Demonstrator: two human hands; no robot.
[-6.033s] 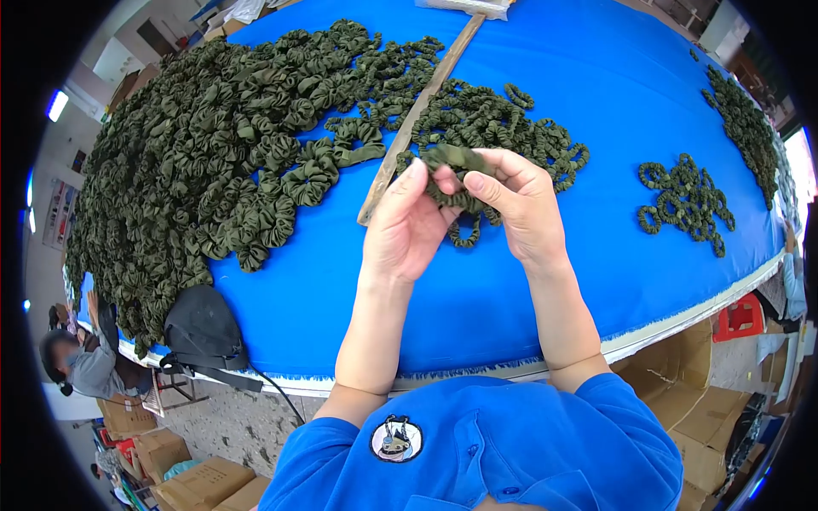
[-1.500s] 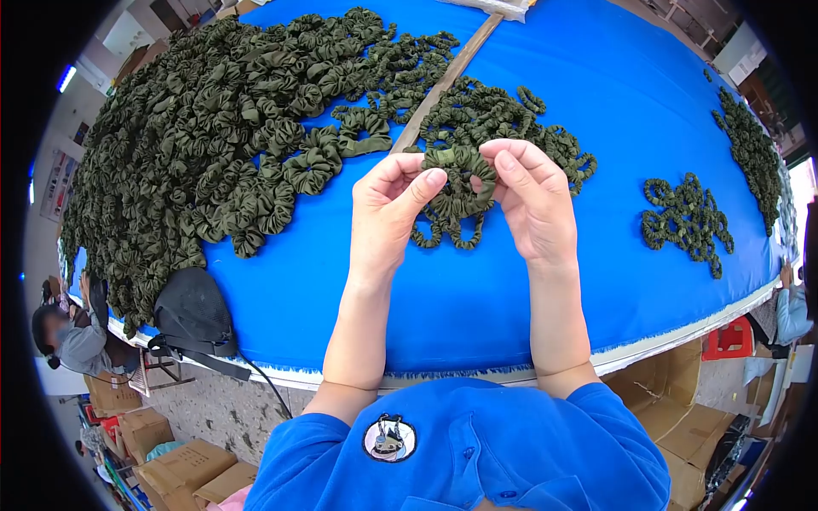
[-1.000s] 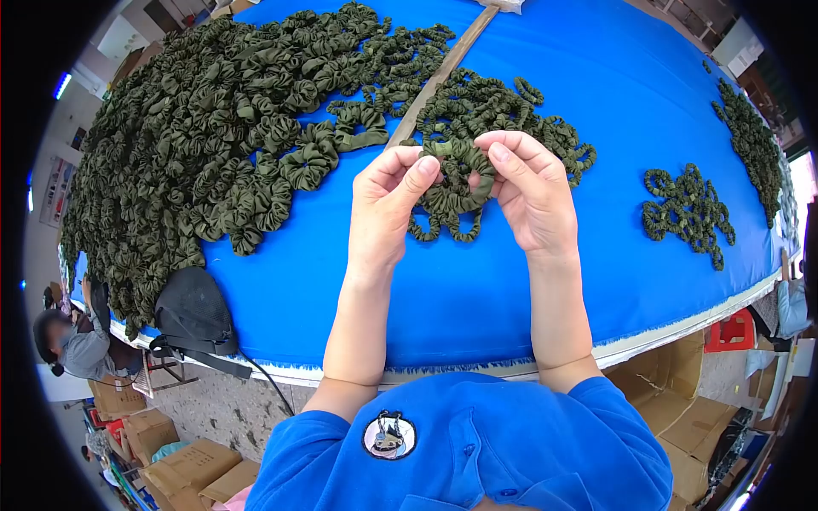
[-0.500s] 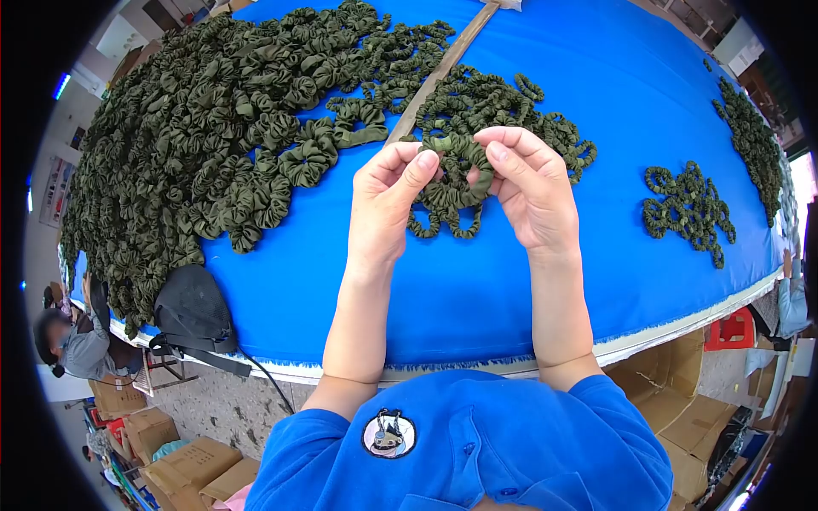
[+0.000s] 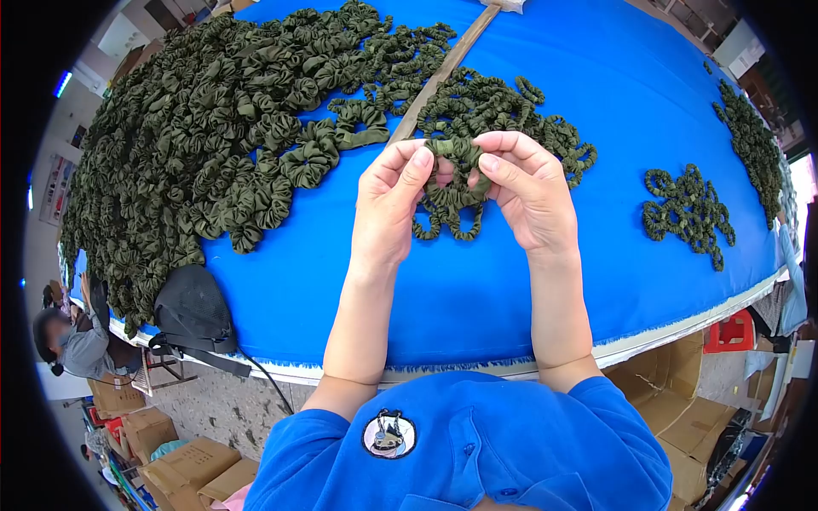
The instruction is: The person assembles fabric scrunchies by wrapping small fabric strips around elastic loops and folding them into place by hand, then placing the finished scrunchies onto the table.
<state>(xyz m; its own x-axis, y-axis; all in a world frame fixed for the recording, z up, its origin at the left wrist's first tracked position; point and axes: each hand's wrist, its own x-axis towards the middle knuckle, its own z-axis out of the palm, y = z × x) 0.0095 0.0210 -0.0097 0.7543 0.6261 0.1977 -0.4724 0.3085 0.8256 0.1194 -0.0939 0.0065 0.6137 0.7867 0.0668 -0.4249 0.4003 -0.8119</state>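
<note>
A dark green scrunchie point(image 5: 456, 151) is held up between my two hands, above the blue-covered table. My left hand point(image 5: 390, 200) pinches its left side between thumb and fingers. Its right side is gripped the same way by my right hand point(image 5: 534, 189). Part of the ring is hard to separate from the green pile behind it. Just beyond my hands lies a heap of thin, tightly gathered scrunchies point(image 5: 486, 102). To the left spreads a much larger mound of fuller green scrunchies point(image 5: 213, 119).
A wooden strip point(image 5: 445, 68) runs between the piles. Smaller scrunchie clusters point(image 5: 688, 213) lie to the right. A black bag point(image 5: 194, 311) sits at the table's left front edge. Cardboard boxes point(image 5: 192, 468) stand below. Another person point(image 5: 85, 341) is at the far left.
The scrunchie has turned and been pulled straighter along its top edge between my fingers. My left hand has shifted slightly right; my right hand has barely moved.
</note>
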